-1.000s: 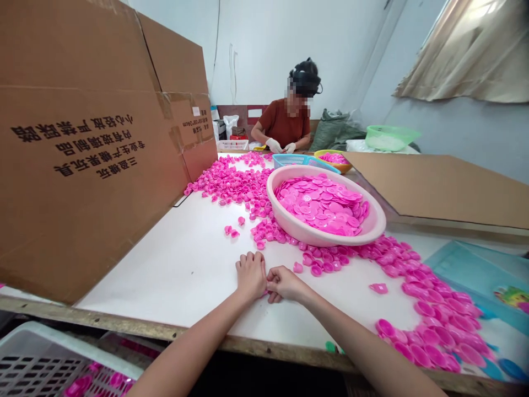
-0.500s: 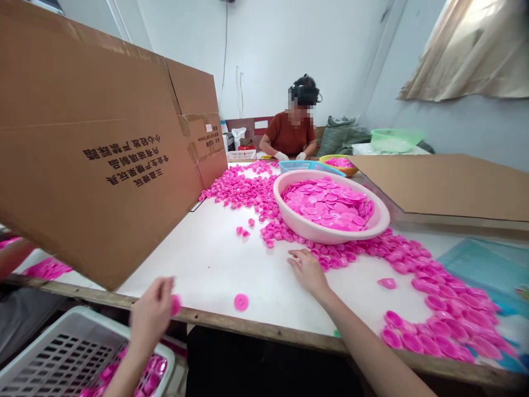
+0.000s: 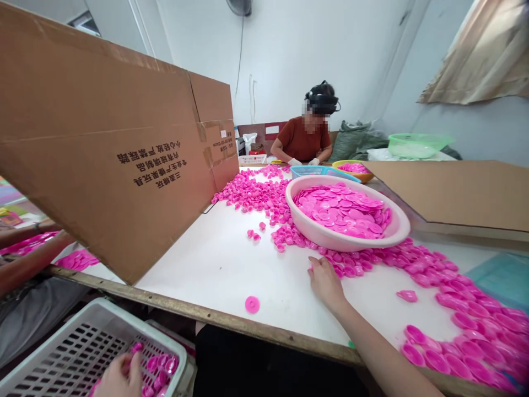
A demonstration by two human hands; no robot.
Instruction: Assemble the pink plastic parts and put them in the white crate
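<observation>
My left hand (image 3: 119,377) is low at the bottom left, inside a white slatted basket (image 3: 61,353) that holds several pink plastic caps (image 3: 159,366). Its fingers look loosely stretched and I see nothing in them. My right hand (image 3: 327,280) lies on the white table (image 3: 215,264), fingers extended. Its fingertips touch the near edge of a long heap of loose pink caps (image 3: 417,267). A single pink disc (image 3: 252,304) lies alone near the table's front edge, between my two hands.
A pink basin (image 3: 399,234) of flat pink discs sits behind my right hand. A large opened cardboard box (image 3: 103,165) stands on the left and a cardboard sheet (image 3: 454,193) on the right. A person (image 3: 306,143) works at the far end, and another person's arm (image 3: 25,264) shows at left.
My left hand has gone from the table edge down into the white basket, and the pink piece it held is no longer seen. The right hand stays at the heap's edge.
</observation>
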